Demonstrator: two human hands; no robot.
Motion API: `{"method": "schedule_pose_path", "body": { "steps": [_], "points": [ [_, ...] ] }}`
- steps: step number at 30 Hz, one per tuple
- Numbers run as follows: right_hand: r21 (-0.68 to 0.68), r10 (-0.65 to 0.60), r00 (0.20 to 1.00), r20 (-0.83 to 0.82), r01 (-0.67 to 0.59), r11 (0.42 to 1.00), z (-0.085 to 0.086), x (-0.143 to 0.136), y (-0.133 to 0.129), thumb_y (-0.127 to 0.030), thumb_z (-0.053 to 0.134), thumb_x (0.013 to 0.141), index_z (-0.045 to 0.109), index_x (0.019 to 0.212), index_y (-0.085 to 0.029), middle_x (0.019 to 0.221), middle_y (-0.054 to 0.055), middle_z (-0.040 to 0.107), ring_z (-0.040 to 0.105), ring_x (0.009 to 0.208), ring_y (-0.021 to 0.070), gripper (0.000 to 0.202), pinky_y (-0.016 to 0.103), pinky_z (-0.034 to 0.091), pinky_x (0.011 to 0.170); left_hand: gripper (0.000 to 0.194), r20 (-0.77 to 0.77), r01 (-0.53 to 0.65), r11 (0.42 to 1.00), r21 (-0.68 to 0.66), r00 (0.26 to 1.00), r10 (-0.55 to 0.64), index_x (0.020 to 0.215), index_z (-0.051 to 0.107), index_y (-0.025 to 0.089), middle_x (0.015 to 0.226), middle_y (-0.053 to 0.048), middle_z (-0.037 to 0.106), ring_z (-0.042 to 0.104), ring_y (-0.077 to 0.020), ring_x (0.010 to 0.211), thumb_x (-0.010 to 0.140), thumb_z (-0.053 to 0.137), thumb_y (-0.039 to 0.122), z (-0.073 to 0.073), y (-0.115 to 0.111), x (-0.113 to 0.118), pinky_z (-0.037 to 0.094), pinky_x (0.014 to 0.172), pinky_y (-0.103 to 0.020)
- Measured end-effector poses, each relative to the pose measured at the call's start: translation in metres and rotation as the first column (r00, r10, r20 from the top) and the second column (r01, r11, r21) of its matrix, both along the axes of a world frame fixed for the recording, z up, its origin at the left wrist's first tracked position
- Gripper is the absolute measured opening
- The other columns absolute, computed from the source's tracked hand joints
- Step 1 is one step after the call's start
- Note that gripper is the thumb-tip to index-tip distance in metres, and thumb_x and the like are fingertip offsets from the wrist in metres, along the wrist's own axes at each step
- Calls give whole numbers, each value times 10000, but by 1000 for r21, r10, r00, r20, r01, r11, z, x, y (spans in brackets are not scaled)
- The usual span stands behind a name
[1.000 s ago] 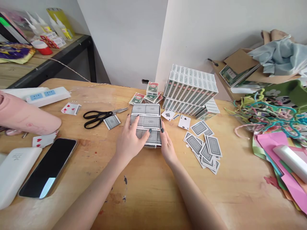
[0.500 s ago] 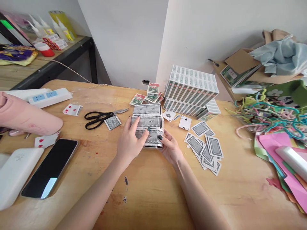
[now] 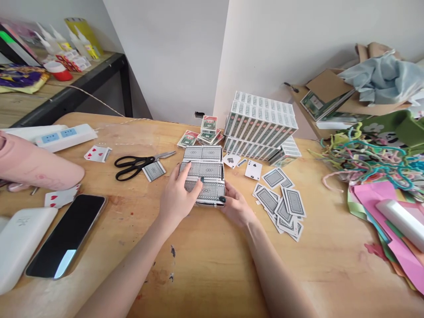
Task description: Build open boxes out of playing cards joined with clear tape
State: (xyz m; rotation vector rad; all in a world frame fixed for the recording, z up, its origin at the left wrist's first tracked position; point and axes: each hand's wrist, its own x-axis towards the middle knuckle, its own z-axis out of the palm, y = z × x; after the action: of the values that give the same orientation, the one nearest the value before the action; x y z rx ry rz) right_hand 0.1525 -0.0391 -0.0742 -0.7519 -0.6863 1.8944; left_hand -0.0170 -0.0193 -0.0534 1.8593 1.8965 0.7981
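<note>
head view. principal item: card-covered block [image 3: 212, 170], one, patterned backs in rows; on the wooden table [image 3: 212, 256], at centre, between both hands.

left hand [image 3: 177, 194]: at the block's left side, little altered from a second ago; fingers spread apart, forefinger and thumb resting on the top face.

right hand [image 3: 238, 207]: shifted since then from along the right side down to the near right corner; thumb on that corner, other fingers behind it on the side, apparently clamped on the block. whether any reach underneath, cannot tell.

import of the change: more of the right edge is exposed; hold judged to be steadying the block, with the near corner now the point of handling.

adjacent: black-handled scissors [image 3: 150, 160], left; loose cards [image 3: 294, 202], right; stacked card boxes [image 3: 261, 123], behind and right; all seemingly undisturbed.
</note>
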Motion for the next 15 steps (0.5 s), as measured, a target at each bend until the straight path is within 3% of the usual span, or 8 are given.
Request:
{"method": "schedule_pose_path", "body": {
  "steps": [4, 8, 12, 15],
  "points": [
    [22, -69, 998, 13, 69, 997, -4, -5, -1, -255, 776, 620, 539, 1171, -247, 1297, 57, 579, 537, 1201, 275, 600, 422, 466, 983, 552, -16, -21, 1000, -18, 1000, 21, 1358, 459, 234, 1402, -113, 465, 439, -315, 1294, 837, 516, 407, 2, 0, 0, 448, 991, -439],
    [111, -187, 975, 121, 174, 978, -12, -13, -3, -345, 729, 694, 445, 1306, -248, 1358, 71, 527, 458, 1283, 289, 682, 463, 395, 1054, 557, -27, -39, 999, -27, 999, 38, 1369, 445, 234, 1407, -116, 459, 460, -311, 1276, 845, 508, 411, 0, 0, 1, 458, 981, -445],
    [232, -345, 874, 341, 277, 932, -23, -26, -9, -473, 519, 858, 142, 1469, -267, 1529, 60, 280, 298, 1392, 241, 747, 469, 274, 1133, 560, -36, -42, 998, -36, 998, 41, 1379, 435, 231, 1411, -130, 451, 456, -316, 1280, 857, 494, 424, -2, -1, 3, 449, 989, -461],
    [393, -444, 772, 456, 272, 878, -30, -33, -12, -503, 355, 926, 79, 1485, -264, 1568, 41, 160, 210, 1427, 213, 667, 459, 201, 1162, 552, -38, -47, 998, -42, 998, 45, 1382, 432, 226, 1402, -133, 460, 462, -316, 1275, 870, 475, 426, -2, -1, 4, 452, 985, -464]
  ]
}}
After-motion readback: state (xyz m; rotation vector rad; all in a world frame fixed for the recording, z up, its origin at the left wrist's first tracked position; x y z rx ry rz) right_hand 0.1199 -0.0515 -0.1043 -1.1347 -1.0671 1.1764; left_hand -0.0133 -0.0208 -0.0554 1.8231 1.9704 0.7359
